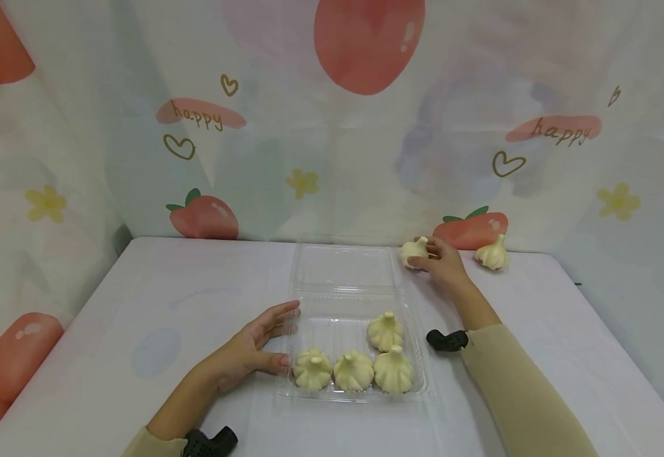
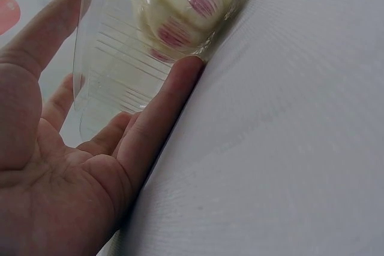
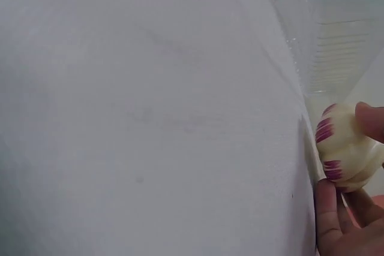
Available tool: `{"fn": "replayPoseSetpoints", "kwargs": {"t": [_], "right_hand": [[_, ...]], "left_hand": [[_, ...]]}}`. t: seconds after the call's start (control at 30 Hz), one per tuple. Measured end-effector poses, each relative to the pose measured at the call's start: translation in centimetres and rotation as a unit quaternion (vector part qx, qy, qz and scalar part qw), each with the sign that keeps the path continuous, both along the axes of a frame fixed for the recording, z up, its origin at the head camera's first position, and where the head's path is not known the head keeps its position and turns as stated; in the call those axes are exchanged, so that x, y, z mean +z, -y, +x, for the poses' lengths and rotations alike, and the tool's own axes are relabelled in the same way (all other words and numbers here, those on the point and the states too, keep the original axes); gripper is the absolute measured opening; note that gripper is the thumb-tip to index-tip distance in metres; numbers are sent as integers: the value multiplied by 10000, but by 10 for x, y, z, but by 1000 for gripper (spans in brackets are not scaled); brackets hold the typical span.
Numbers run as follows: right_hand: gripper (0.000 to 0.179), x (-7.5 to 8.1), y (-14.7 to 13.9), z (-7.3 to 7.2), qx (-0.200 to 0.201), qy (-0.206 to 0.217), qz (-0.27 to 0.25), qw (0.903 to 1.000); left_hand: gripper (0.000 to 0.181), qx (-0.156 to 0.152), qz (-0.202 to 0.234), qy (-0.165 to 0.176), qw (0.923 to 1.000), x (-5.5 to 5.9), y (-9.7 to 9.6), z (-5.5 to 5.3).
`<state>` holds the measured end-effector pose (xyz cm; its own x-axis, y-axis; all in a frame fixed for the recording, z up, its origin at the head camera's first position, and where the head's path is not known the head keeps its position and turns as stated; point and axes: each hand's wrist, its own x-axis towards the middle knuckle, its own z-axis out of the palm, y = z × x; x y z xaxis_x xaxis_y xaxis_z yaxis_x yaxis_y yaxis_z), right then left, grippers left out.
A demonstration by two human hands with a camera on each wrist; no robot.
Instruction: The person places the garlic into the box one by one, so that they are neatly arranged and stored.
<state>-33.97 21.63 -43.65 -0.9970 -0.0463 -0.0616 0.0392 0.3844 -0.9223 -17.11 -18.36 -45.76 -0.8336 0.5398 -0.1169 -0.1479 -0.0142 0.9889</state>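
You are working at a clear, thin plastic box with a rectangular base (image 1: 332,330), and its hinged, clear plastic lid (image 1: 346,270) is lying open toward the far side. The base is holding 4 cream, rounded garlic bulbs with pointed tops. 3 are sitting in a row along the near side: the left bulb (image 1: 313,369), the middle bulb (image 1: 353,371) and the right bulb (image 1: 393,370). The 4th bulb (image 1: 385,331) is sitting just behind the right bulb. The box floor is showing in the rear left part.

Your left hand (image 1: 242,357) is resting at the left wall of the base, with its fingers spread and mostly straight. Your right hand (image 1: 445,263) is pinching a 5th bulb (image 1: 414,252) between thumb and fingers, just beside the right edge of the lid. You cannot tell if it is touching the table. A 6th bulb (image 1: 492,255) is sitting to the right of this hand, near the far edge of the white-covered table (image 1: 212,336).

White cloth is stretching on both sides of the box; your right forearm, in a beige sleeve (image 1: 523,387), is crossing the right side. In the wrist views, bulbs are showing purple-pink streaks, and the plastic is showing fine ribs.
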Motion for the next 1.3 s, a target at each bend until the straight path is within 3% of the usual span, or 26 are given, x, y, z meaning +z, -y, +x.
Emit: {"fn": "replayPoseSetpoints", "kwargs": {"t": [0.2, 0.43, 0.7, 1.03, 1.3], "right_hand": [[64, 5, -2, 8, -3, 166, -992, 9949], [67, 11, -7, 17, -183, 279, -1352, 9903], [55, 20, -6, 36, -292, 197, -2026, 9786], [51, 28, -1, 50, -43, -250, -2064, 9781], [42, 39, -1, 59, 421, -709, -2014, 9760]], "left_hand": [[93, 2, 7, 3, 10000, 0, 0, 0], [94, -5, 20, 38, 10000, 1, -1, -1], [94, -21, 9, 23, 10000, 1, -1, 0], [94, 29, -13, 71, 10000, 3, -1, 1], [94, 18, 8, 68, 10000, 3, -1, 1]]}}
